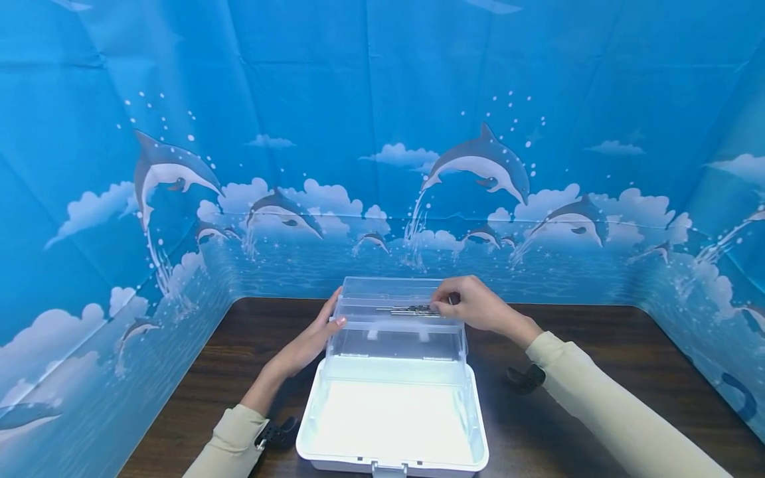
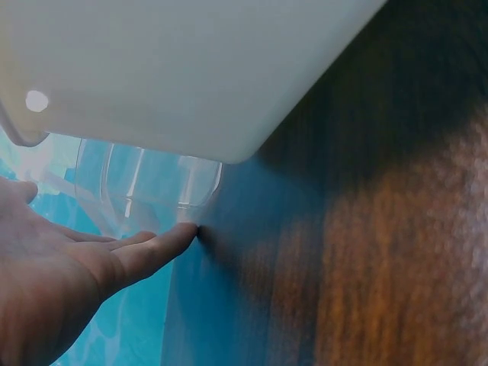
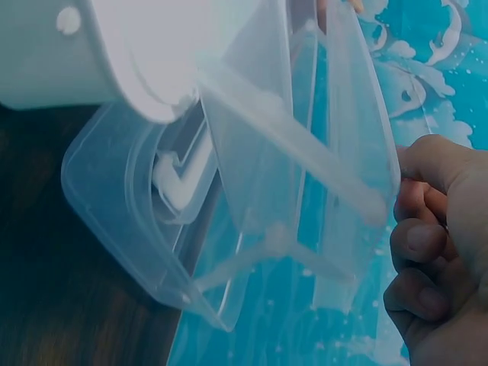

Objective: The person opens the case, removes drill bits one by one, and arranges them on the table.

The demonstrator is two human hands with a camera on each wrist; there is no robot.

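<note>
A white toolbox (image 1: pixel 482 441) stands with its clear lid and trays (image 1: pixel 391 343) folded up and back. Inside the upper clear tray (image 1: pixel 358 307), several thin dark and silver metal rods that look like drill bits (image 1: pixel 409 310) point leftward from my right fingertips. My right hand (image 1: pixel 475 305) reaches over that tray's right end and pinches the bits, its fingers curled in the right wrist view. At the tray's left end, my left hand (image 1: pixel 311 342) rests along the side with its fingers extended. The left wrist view shows that hand (image 2: pixel 84 267) below the box's outer wall.
The box stands on a dark wood table (image 1: pixel 574 392). A blue curtain (image 1: pixel 335 86) printed with dolphins hangs behind and along the sides. Clear hinge arms (image 3: pixel 305 152) link the raised trays to the box. A dark strap (image 1: pixel 526 378) hangs at the right wrist.
</note>
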